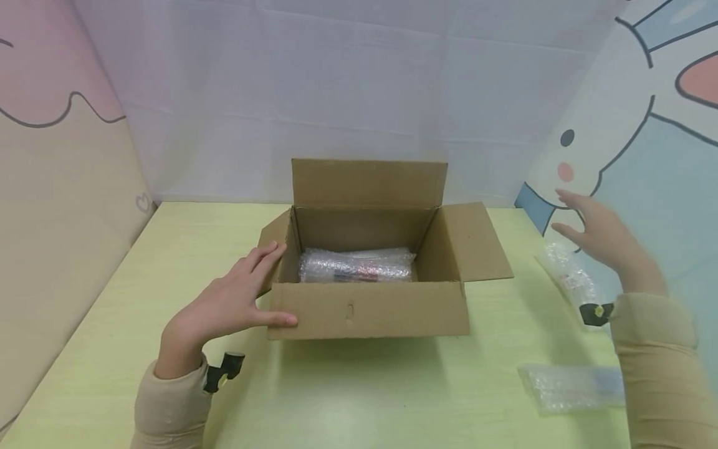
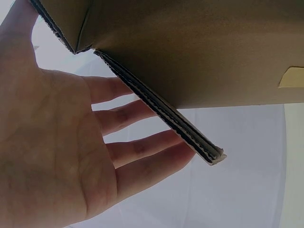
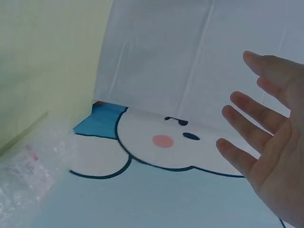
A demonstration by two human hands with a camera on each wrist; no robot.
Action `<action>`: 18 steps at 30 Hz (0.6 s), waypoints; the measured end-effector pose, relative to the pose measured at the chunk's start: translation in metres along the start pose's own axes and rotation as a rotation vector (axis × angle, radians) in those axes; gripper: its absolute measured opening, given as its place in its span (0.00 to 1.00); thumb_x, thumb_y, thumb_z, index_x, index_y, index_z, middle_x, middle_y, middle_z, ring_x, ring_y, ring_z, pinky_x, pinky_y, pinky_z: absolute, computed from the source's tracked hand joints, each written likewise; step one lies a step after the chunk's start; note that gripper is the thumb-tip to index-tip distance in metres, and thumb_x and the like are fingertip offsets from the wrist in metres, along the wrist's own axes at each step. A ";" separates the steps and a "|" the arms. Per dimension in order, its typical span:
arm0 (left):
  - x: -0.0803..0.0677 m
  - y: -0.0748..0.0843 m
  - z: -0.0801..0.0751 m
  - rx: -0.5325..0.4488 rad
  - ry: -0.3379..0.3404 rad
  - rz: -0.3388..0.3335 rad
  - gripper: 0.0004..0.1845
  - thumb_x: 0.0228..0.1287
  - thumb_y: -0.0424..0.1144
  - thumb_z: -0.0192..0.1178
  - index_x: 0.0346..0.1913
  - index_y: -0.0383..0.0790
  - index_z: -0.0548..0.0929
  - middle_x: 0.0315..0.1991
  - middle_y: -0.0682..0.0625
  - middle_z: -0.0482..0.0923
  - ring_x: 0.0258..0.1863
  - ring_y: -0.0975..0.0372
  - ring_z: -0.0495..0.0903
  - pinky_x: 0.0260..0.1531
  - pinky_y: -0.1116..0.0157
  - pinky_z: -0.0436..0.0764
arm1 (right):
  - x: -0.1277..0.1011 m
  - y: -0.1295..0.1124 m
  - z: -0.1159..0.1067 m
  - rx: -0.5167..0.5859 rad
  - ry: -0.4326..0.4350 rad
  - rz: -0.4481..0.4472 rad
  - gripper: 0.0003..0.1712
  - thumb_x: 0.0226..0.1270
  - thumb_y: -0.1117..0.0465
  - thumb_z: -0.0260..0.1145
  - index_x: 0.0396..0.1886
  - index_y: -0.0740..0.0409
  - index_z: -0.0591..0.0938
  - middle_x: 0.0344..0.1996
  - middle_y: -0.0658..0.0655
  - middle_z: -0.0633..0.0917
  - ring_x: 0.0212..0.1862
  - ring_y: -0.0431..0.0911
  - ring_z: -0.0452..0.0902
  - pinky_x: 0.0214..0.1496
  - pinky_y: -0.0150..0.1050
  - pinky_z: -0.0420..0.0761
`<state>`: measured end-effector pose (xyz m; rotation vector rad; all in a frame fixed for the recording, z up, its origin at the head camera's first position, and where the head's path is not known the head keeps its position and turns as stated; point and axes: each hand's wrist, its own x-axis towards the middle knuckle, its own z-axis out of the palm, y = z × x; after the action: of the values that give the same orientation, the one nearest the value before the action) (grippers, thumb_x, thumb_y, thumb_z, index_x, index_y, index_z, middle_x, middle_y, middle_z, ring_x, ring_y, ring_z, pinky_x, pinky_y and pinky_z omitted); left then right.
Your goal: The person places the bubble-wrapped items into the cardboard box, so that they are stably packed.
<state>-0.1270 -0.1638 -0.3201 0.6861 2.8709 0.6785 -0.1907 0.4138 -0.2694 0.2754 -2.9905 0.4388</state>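
An open cardboard box [image 1: 367, 308] stands in the middle of the yellow-green table [image 1: 168, 249]. Inside it lies a bubble-wrapped item [image 1: 356, 266]. My left hand [image 1: 235, 299] rests flat against the box's left front corner, fingers straight, the thumb on the front wall. In the left wrist view the left hand [image 2: 71, 142] lies along the box's side flap [image 2: 161, 111]. My right hand [image 1: 597, 231] hovers open in the air at the right, holding nothing, above a second bubble-wrapped item [image 1: 569, 277]. The right wrist view shows the right hand [image 3: 270, 147] spread and that wrapped item [image 3: 31, 166] below.
A third bubble-wrapped packet [image 1: 572, 386] lies near the table's front right. Printed cartoon panels [image 1: 645, 125] wall the table on the left, back and right. The box's back flap stands upright and its right flap [image 1: 471, 240] lies outward.
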 end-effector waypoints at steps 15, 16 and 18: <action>0.001 0.000 0.000 -0.003 -0.003 -0.001 0.62 0.46 0.74 0.62 0.78 0.48 0.46 0.76 0.42 0.49 0.70 0.45 0.60 0.49 0.43 0.76 | -0.027 0.060 0.037 -0.120 -0.177 0.188 0.44 0.70 0.55 0.58 0.73 0.73 0.49 0.63 0.87 0.57 0.63 0.80 0.52 0.62 0.72 0.55; 0.001 0.000 0.000 -0.003 -0.003 -0.001 0.62 0.46 0.74 0.62 0.78 0.48 0.46 0.76 0.42 0.49 0.70 0.45 0.60 0.50 0.43 0.76 | -0.028 0.063 0.039 -0.117 -0.185 0.196 0.44 0.69 0.55 0.58 0.73 0.74 0.49 0.62 0.87 0.57 0.62 0.80 0.52 0.62 0.72 0.54; 0.001 -0.001 0.000 -0.003 -0.004 -0.002 0.62 0.46 0.74 0.62 0.78 0.48 0.45 0.76 0.42 0.50 0.70 0.45 0.60 0.50 0.42 0.76 | -0.031 0.068 0.043 -0.113 -0.199 0.209 0.45 0.68 0.55 0.59 0.73 0.75 0.49 0.62 0.87 0.57 0.62 0.80 0.53 0.62 0.72 0.55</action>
<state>-0.1279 -0.1642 -0.3200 0.6833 2.8655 0.6802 -0.1774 0.4705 -0.3335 -0.0049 -3.2399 0.2735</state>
